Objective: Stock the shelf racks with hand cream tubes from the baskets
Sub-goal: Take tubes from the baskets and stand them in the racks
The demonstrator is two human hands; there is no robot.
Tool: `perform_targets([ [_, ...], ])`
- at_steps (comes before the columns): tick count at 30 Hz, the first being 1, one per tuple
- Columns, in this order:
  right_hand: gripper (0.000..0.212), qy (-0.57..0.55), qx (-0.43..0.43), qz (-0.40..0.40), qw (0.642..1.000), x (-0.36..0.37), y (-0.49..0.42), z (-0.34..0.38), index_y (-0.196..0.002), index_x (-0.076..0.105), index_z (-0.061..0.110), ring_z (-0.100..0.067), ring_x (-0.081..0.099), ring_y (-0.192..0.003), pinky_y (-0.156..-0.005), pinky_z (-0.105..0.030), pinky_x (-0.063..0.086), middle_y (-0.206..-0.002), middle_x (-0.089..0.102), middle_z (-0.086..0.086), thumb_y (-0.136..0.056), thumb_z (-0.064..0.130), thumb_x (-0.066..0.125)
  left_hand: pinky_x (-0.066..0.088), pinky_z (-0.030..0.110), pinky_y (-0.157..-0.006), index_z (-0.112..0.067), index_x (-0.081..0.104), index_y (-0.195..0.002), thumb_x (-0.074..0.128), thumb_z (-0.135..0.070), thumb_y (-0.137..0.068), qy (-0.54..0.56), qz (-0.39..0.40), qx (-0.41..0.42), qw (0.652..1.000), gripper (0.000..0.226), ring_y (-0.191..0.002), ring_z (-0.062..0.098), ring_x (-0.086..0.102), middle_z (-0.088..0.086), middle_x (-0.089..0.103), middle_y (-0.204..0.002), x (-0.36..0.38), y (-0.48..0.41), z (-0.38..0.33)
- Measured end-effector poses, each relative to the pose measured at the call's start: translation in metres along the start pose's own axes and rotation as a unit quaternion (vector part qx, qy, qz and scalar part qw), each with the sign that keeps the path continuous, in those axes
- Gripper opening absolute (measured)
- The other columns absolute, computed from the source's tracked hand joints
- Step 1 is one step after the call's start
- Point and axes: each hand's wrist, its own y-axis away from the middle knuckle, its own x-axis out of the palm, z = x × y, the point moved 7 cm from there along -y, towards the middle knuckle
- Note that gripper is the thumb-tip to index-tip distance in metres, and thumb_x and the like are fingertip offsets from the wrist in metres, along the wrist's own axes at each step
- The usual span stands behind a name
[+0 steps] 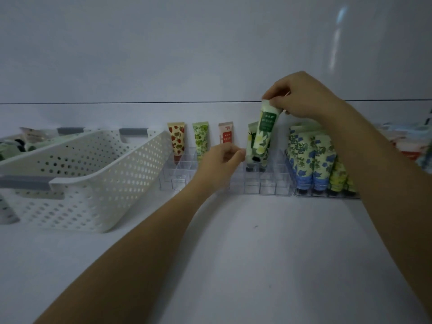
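The right grip [301, 99] pinches a green tube [265, 127] by its top above the clear rack [264, 183]. The left grip [222, 162] curls against a standing tube [251, 143]; I cannot tell whether it holds it.

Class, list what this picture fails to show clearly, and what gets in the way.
1. Head view: top end of the green tube, covered by the right hand gripping it.
2. Head view: whether the left hand pinches the rear tube; its curled fingers hide the contact.
3. Head view: the green tube's lettering, too small and blurred.
4. Head view: goods at the right edge, blurred and cut off.
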Motion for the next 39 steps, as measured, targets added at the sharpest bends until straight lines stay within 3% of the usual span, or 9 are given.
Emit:
perform_targets([
  [3, 0.026, 0.047, 0.01, -0.06, 0.997, -0.013, 0.001, -0.011, -0.11, 0.066, 0.011, -0.013, 0.051, -0.091, -0.078, -0.022, 0.036, -0.107, 0.062, -0.004, -0.092, 0.006, 0.049, 0.039, 0.021, -0.078, -0.012, 0.065, -0.105, 0.049, -0.029, -0.094, -0.169, 0.027, 0.044, 0.984, 0.026, -0.093, 0.012, 0.055, 0.002, 0.065, -0.105, 0.005, 0.001, 0.007],
  [8, 0.025, 0.075, 0.03, -0.092, 0.992, -0.009, 0.002, -0.028, -0.108, 0.066, 0.012, -0.025, 0.057, -0.104, -0.086, -0.031, 0.043, -0.117, 0.063, -0.009, -0.093, 0.006, 0.046, 0.034, 0.026, -0.083, -0.011, 0.06, -0.115, 0.046, -0.032, -0.094, -0.273, 0.054, 0.107, 0.955, 0.033, -0.11, 0.02, 0.047, 0.005, 0.057, -0.116, 0.015, 0.005, 0.005],
  [14, 0.025, 0.078, 0.024, -0.08, 0.993, -0.002, -0.002, -0.03, -0.107, 0.064, 0.011, -0.025, 0.057, -0.102, -0.079, -0.026, 0.039, -0.116, 0.062, -0.01, -0.092, 0.004, 0.045, 0.034, 0.025, -0.083, -0.012, 0.059, -0.116, 0.046, -0.033, -0.095, -0.281, 0.056, 0.117, 0.951, 0.033, -0.109, 0.02, 0.048, 0.004, 0.056, -0.116, 0.014, 0.005, 0.004],
  [21, 0.025, 0.076, 0.03, -0.092, 0.992, 0.0, -0.001, -0.036, -0.107, 0.064, 0.01, -0.025, 0.056, -0.104, -0.083, -0.029, 0.041, -0.117, 0.061, -0.01, -0.092, 0.005, 0.045, 0.035, 0.025, -0.082, -0.013, 0.059, -0.115, 0.046, -0.035, -0.094, -0.284, 0.058, 0.119, 0.95, 0.033, -0.106, 0.018, 0.048, 0.003, 0.056, -0.115, 0.014, 0.004, 0.005],
  [27, 0.025, 0.097, 0.046, 0.033, 0.994, 0.021, -0.001, -0.04, -0.104, 0.068, 0.011, -0.023, 0.056, -0.105, -0.082, -0.026, 0.04, -0.117, 0.061, -0.011, -0.09, 0.002, 0.049, 0.034, 0.024, -0.082, -0.014, 0.058, -0.116, 0.046, -0.036, -0.094, -0.286, 0.062, 0.117, 0.949, 0.034, -0.108, 0.018, 0.047, 0.003, 0.055, -0.116, 0.014, 0.004, 0.005],
  [39, 0.029, 0.084, -0.008, -0.004, 0.996, 0.017, -0.004, -0.023, -0.111, 0.066, 0.013, -0.022, 0.056, -0.103, -0.085, -0.028, 0.041, -0.12, 0.06, -0.009, -0.094, 0.005, 0.044, 0.042, 0.028, -0.087, -0.012, 0.059, -0.114, 0.044, -0.028, -0.095, -0.302, 0.011, 0.147, 0.942, 0.029, -0.104, 0.018, 0.051, 0.004, 0.056, -0.113, -0.008, -0.009, -0.032],
])
